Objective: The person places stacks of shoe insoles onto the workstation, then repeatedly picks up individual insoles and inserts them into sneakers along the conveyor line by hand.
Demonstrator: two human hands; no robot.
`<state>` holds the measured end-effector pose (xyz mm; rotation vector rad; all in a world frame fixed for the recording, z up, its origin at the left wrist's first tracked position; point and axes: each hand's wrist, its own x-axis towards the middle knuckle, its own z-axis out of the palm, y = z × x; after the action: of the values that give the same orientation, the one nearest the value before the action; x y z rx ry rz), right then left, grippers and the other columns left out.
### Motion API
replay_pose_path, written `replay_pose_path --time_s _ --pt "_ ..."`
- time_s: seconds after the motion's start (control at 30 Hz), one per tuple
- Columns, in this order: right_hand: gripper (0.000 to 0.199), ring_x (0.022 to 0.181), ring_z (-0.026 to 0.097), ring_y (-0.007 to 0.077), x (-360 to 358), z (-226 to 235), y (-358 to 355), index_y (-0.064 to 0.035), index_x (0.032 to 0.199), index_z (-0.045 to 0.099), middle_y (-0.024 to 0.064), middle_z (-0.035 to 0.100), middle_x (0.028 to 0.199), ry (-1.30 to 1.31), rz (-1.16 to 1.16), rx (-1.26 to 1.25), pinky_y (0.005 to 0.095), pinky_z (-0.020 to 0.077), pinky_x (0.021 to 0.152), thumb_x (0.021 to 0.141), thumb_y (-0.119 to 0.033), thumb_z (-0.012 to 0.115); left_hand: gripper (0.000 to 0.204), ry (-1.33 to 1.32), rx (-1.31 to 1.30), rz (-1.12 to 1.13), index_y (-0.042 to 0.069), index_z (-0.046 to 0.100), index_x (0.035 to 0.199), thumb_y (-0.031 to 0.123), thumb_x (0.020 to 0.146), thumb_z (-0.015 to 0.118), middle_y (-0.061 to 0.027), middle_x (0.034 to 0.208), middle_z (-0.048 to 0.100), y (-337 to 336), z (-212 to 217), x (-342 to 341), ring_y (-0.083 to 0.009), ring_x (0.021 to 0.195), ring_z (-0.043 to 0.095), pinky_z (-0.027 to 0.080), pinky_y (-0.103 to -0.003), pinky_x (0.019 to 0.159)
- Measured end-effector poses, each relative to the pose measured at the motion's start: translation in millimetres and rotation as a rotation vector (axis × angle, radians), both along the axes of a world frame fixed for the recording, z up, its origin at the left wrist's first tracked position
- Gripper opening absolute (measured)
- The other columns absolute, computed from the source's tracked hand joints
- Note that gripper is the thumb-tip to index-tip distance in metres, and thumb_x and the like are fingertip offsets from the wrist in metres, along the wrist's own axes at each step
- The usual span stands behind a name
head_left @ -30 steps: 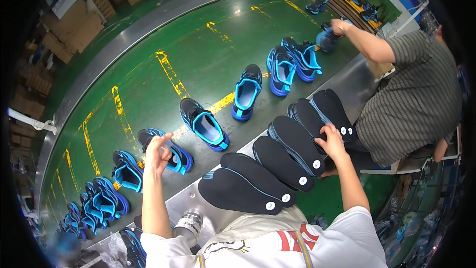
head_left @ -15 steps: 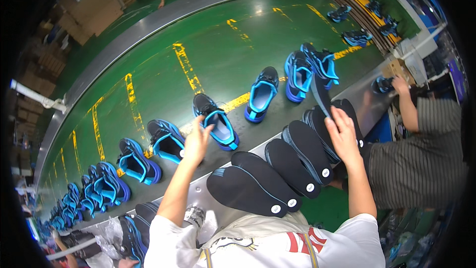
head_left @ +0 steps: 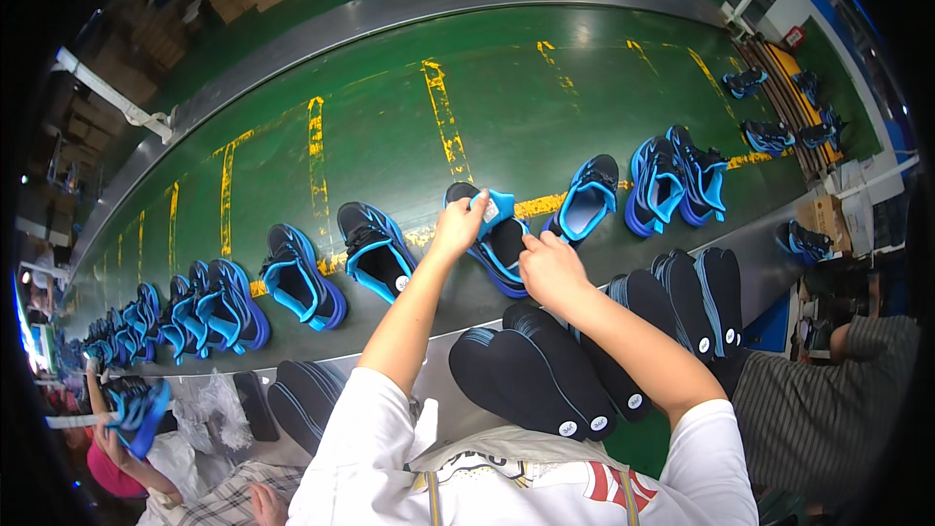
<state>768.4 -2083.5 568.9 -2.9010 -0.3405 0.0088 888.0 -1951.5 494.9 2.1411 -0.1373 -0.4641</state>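
Observation:
A black and blue sneaker (head_left: 510,280) sits on the green belt in front of me. My left hand (head_left: 460,226) pinches its bright blue tongue (head_left: 498,206), folding it up at the opening. Closed at the heel side of that opening is my right hand (head_left: 551,268), with its fingertips at a black insole (head_left: 507,242) lying inside the shoe. The fingers partly hide the insole's heel end. Below my hands, stacked black insoles (head_left: 531,375) with round white stickers lie on the metal ledge.
More sneakers (head_left: 304,278) line the belt on both sides, with a close pair (head_left: 672,180) to the right. Other insole stacks (head_left: 672,302) stand right along the ledge. A striped-shirted person (head_left: 828,409) is at the right; another person (head_left: 131,468) holds a shoe at lower left.
My right hand has moved from above the insole stacks to the sneaker, bringing an insole into it. My left hand has taken hold of the tongue. The view has shifted, so things sit further right.

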Motion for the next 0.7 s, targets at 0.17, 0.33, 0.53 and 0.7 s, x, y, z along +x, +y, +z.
replay_pose_path --time_s 0.17,0.33,0.53,0.7 --pt "0.014 0.080 0.054 0.0292 26.9 -62.8 5.8 -0.0013 0.074 0.059 0.0168 0.056 0.097 0.063 -0.136 -0.030 0.0369 0.0460 0.070 0.074 -0.014 0.053 0.049 0.111 -0.299 0.051 -0.004 0.059 0.081 0.044 0.084 0.049 -0.0010 0.061 0.051 -17.0 2.9 -10.5 -0.0077 0.059 0.044 0.036 -0.025 0.051" --pt "0.023 0.087 0.053 0.0331 23.4 -48.0 15.3 -0.0012 0.085 0.057 0.0215 0.053 0.101 0.046 -0.169 0.074 0.0386 0.0452 0.074 0.079 -0.023 0.053 0.045 0.084 -0.366 0.061 -0.005 0.057 0.085 0.041 0.082 0.053 -0.0035 0.063 0.052 1.1 -3.3 -9.6 -0.0092 0.059 0.045 0.038 -0.025 0.053" --pt "0.031 0.089 0.052 0.0306 41.6 -6.0 -3.3 -0.0036 0.086 0.061 0.0192 0.053 0.096 0.573 -0.021 -0.143 0.0398 0.0452 0.076 0.068 -0.029 0.062 0.036 -0.115 -0.071 -0.098 0.001 0.050 0.082 0.035 0.074 0.061 -0.0155 0.063 0.055 -0.6 18.4 -8.7 -0.0274 0.059 0.056 0.042 -0.037 0.053" --pt "0.018 0.087 0.053 0.0301 43.0 -17.4 -5.8 -0.0026 0.077 0.063 0.0176 0.054 0.088 0.442 0.129 -0.129 0.0387 0.0461 0.074 0.069 -0.018 0.056 0.038 -0.150 -0.050 -0.050 0.001 0.053 0.076 0.038 0.079 0.055 -0.0204 0.065 0.056 6.0 12.2 -10.0 -0.0355 0.066 0.058 0.044 -0.040 0.058"
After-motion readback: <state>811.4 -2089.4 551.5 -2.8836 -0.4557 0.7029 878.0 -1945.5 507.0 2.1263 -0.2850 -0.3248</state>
